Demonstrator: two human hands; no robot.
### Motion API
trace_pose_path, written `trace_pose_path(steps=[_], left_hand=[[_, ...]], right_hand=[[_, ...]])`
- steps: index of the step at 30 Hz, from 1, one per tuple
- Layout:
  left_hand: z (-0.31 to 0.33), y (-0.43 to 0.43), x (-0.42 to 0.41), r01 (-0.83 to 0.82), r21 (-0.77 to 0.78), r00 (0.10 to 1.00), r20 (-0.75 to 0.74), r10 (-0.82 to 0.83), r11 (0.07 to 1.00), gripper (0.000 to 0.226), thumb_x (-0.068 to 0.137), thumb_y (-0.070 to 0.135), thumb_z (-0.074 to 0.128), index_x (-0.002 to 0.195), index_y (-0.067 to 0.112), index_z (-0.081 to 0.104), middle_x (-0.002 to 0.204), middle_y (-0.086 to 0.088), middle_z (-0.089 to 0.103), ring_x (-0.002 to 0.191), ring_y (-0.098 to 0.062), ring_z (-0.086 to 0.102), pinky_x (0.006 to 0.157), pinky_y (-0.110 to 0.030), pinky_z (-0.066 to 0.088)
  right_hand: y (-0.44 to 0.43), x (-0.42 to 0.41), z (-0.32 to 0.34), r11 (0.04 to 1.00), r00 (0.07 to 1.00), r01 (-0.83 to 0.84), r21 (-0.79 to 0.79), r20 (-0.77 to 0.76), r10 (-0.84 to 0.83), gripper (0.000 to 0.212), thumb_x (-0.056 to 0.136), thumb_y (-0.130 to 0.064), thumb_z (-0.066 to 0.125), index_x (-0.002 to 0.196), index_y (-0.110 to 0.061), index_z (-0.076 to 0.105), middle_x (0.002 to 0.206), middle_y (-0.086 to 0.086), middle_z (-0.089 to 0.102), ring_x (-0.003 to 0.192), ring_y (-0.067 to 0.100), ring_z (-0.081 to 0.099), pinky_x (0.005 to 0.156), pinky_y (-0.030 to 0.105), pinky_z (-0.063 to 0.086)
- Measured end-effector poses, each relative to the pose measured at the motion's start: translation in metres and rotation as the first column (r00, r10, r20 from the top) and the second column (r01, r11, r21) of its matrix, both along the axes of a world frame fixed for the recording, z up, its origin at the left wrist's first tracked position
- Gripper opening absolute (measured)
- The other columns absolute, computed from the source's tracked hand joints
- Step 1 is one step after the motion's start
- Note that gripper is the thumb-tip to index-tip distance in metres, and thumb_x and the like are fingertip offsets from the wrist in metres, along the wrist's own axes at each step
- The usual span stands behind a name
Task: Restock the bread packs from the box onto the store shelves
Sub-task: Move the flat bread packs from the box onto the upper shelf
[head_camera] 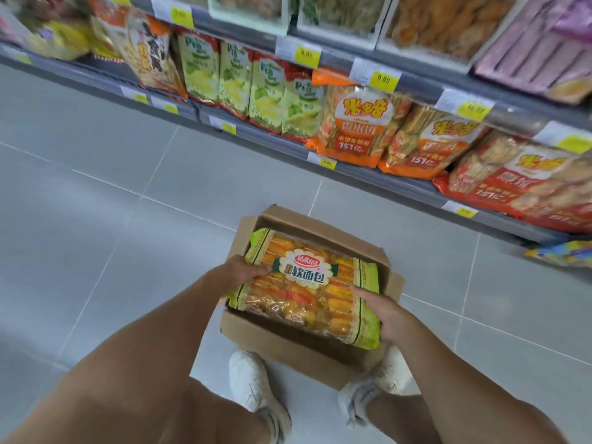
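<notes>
— So, where is the bread pack (pixel 307 286)?
— It sits at the top of the open cardboard box (pixel 275 342) on the grey floor (pixel 112 219); the box is right by two white shoes (pixel 256 389).
— What do the hands do?
— The left hand (pixel 242 272) grips one end of the pack; the right hand (pixel 382 310) grips the other end; they are apart.
— And the shelves (pixel 400 184)?
— Full of snack bags (pixel 352 123); yellow price tags (pixel 382 79) line the edges.
</notes>
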State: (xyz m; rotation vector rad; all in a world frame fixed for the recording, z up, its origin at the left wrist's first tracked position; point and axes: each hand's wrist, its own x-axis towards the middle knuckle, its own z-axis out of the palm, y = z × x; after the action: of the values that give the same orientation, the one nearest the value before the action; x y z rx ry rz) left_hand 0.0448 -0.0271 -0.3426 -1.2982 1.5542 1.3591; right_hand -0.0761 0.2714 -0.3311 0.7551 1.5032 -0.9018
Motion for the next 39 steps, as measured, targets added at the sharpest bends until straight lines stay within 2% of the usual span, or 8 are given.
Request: trace_pose_path(steps=[7,10,16,19,26,30,34,39], left_hand=[[0.175,-0.018,-0.008,-0.038,-0.04,0.999,-0.041,0.036,0.998,0.06,0.077,0.051,0.082,0.111,0.003,0.067,0.101,-0.012,0.076,0.096,-0.029,0.073,0.094,-0.044,0.057],[0.233,-0.039,-0.01,-0.025,-0.08,0.989,-0.148,0.013,0.996,0.095,0.052,0.071,0.085,0.119,0.007,0.065,0.106,-0.01,0.076,0.096,-0.029,0.074,0.091,-0.047,0.059],[0.387,-0.059,-0.025,-0.127,-0.205,0.895,-0.445,0.023,0.971,0.096,0.049,0.082,0.08,0.123,0.024,0.065,0.114,-0.002,0.074,0.1,-0.022,0.073,0.09,-0.049,0.059],[0.48,-0.06,-0.036,-0.129,-0.305,0.821,-0.566,-0.071,0.943,0.104,0.051,0.086,0.073,0.133,0.025,0.059,0.121,0.001,0.071,0.113,-0.022,0.068,0.098,-0.046,0.055],[0.651,-0.058,-0.069,-0.107,-0.35,0.666,-0.72,-0.194,0.931,0.073,0.08,0.045,0.082,0.141,0.021,0.05,0.128,-0.003,0.066,0.112,-0.021,0.065,0.071,-0.016,0.053],[0.705,-0.053,-0.09,-0.054,-0.313,0.591,-0.776,-0.222,0.948,0.087,0.067,0.059,0.087,0.139,0.024,0.053,0.125,0.005,0.069,0.113,-0.017,0.067,0.101,-0.045,0.053],[0.746,-0.025,-0.111,0.092,-0.289,0.585,-0.759,-0.287,0.953,0.072,0.075,0.048,0.084,0.134,0.019,0.054,0.122,0.011,0.066,0.112,-0.009,0.062,0.113,-0.042,0.04],[0.77,0.016,-0.146,0.056,-0.324,0.519,-0.799,-0.305,0.944,0.058,0.086,0.035,0.079,0.135,0.027,0.05,0.122,0.012,0.061,0.118,-0.016,0.058,0.103,-0.037,0.043]], right_hand=[[-0.022,-0.025,0.183,0.997,0.989,-0.068,-0.035,-0.135,0.063,0.058,0.08,-0.04,0.081,0.126,-0.011,0.064,0.11,0.017,0.074,0.097,0.034,0.073,0.086,0.055,0.058],[-0.034,-0.037,0.267,0.996,0.975,-0.083,-0.041,-0.209,0.072,0.058,0.077,-0.042,0.083,0.12,-0.006,0.067,0.104,0.017,0.076,0.093,0.034,0.074,0.087,0.057,0.057],[-0.057,-0.055,0.439,0.981,0.912,-0.05,-0.189,-0.409,-0.032,0.042,0.081,-0.042,0.081,0.111,-0.019,0.063,0.107,0.0,0.068,0.1,0.024,0.067,0.088,0.042,0.056],[-0.055,-0.068,0.508,0.961,0.886,-0.067,-0.27,-0.458,-0.067,0.07,0.062,-0.042,0.094,0.12,-0.014,0.066,0.116,0.005,0.072,0.108,0.027,0.068,0.101,0.051,0.051],[-0.037,-0.079,0.64,0.878,0.79,-0.102,-0.467,-0.575,-0.214,0.065,0.056,-0.021,0.094,0.112,0.001,0.071,0.092,0.013,0.077,0.076,0.021,0.074,0.067,0.03,0.059],[-0.009,-0.084,0.691,0.859,0.656,-0.111,-0.499,-0.686,-0.314,0.11,0.037,-0.038,0.101,0.13,0.001,0.058,0.108,0.009,0.073,0.096,0.021,0.07,0.086,0.036,0.054],[0.023,-0.093,0.736,0.838,0.558,-0.174,-0.517,-0.753,-0.349,0.062,0.066,-0.025,0.091,0.113,-0.014,0.053,0.11,-0.004,0.06,0.103,0.011,0.061,0.09,0.023,0.048],[0.072,-0.143,0.739,0.912,0.4,-0.231,-0.34,-0.887,-0.229,0.128,0.04,-0.063,0.095,0.147,-0.019,0.04,0.147,0.002,0.053,0.13,0.022,0.054,0.112,0.045,0.041]])
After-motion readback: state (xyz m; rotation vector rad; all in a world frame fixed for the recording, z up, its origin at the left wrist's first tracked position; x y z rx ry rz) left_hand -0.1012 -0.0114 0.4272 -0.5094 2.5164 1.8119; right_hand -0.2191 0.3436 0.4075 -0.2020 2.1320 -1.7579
